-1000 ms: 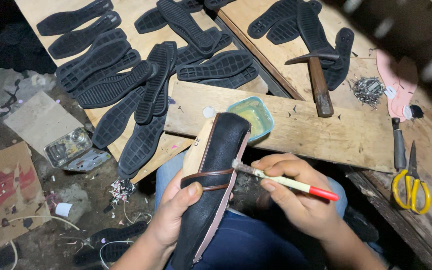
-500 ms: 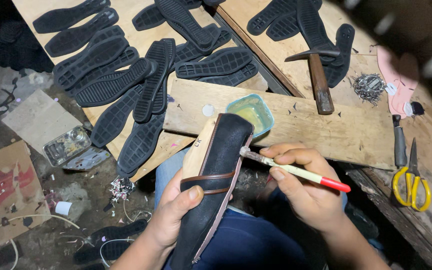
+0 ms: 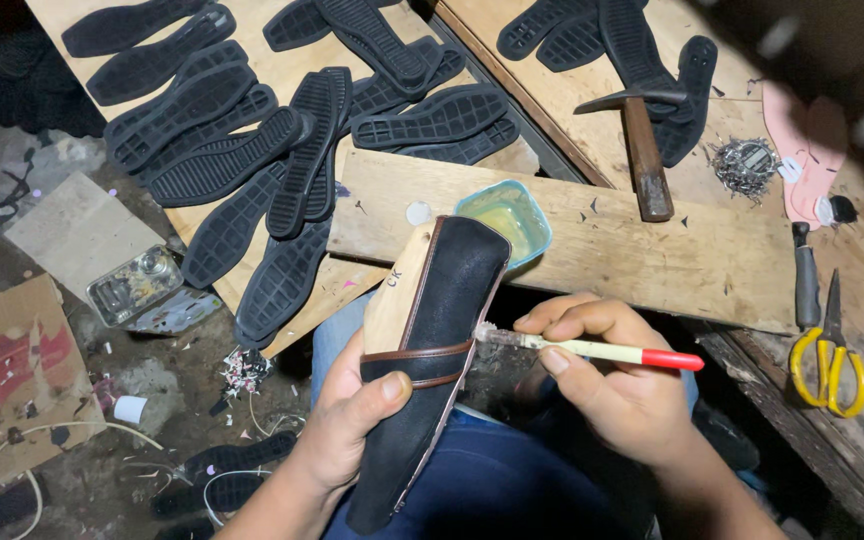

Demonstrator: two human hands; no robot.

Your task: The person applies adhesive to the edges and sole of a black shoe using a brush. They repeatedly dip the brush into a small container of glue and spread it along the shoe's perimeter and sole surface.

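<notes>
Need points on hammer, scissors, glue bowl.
hammer point(image 3: 644, 170), head view, on the wooden handle.
scissors point(image 3: 828, 365), head view, on the yellow handle loops.
glue bowl point(image 3: 508, 217), head view, on the yellowish inside of the bowl.

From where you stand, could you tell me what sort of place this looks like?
Most likely a small shoemaking workshop: black rubber soles lie spread over wooden boards, a hammer rests beside small nails, and the left hand holds a dark shoe upper on a wooden last.
</notes>
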